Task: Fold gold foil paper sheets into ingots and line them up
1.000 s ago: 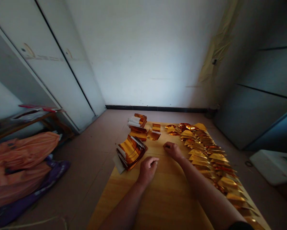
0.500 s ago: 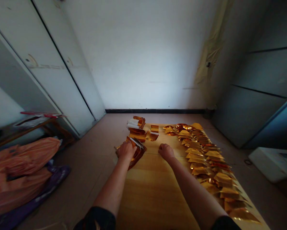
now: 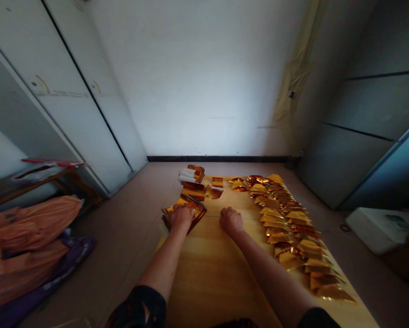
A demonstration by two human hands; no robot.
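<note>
My left hand (image 3: 181, 216) lies on a curved stack of shiny gold foil sheets (image 3: 200, 210) at the table's left edge. Its fingers are bent over the stack and closed on it; the fingertips are partly hidden. Apart from it, my right hand (image 3: 231, 219) rests knuckles up at the middle of the wooden table (image 3: 214, 264). Its fingers are curled into a loose fist, and no sheet sticks out of it. Beyond the left hand are a curled gold sheet (image 3: 193, 191), a smaller loose piece (image 3: 214, 192) and a rolled bundle (image 3: 191, 174) with a whitish side.
Rows of folded gold foil pieces (image 3: 298, 216) run along the table's right side. Orange bags (image 3: 33, 228) and a purple bag (image 3: 77, 255) lie at left on the floor. A white box (image 3: 371, 228) stands at right, cabinets (image 3: 88, 91) at left.
The view has shifted slightly. The near foil stack lies flatter under my left hand, its pale edges less visible. My right hand remains closed, now turned more knuckles up on the table.
</note>
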